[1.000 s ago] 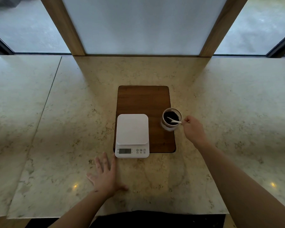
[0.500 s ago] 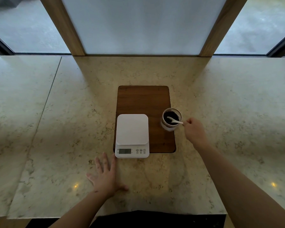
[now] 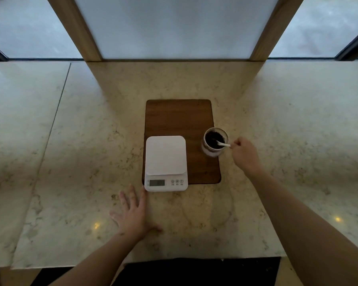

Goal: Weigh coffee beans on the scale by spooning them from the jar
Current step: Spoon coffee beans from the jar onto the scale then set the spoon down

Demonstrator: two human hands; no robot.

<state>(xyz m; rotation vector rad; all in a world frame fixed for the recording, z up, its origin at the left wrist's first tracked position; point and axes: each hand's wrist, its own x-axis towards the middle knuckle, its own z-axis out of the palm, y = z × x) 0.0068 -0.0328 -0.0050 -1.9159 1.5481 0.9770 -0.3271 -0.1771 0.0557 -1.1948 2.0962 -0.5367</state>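
Observation:
A white digital scale point(image 3: 165, 162) sits on the front left of a dark wooden board point(image 3: 180, 116), its platform bare. To its right an open glass jar point(image 3: 213, 151) holds dark coffee beans point(image 3: 213, 137). A small white spoon point(image 3: 222, 143) rests with its bowl in the beans and its handle over the jar's right rim. My right hand point(image 3: 244, 154) pinches the end of that handle just right of the jar. My left hand point(image 3: 135, 213) lies flat on the marble counter, fingers spread, just in front of the scale's left corner.
The marble counter point(image 3: 70, 162) stretches wide to both sides, with a seam on the left. A frosted panel between two slanted wooden posts point(image 3: 79, 27) stands behind the board. The counter's front edge runs close to my body.
The spoon's bowl has dipped a little deeper into the beans as my right hand shifted slightly. My left hand has stayed put.

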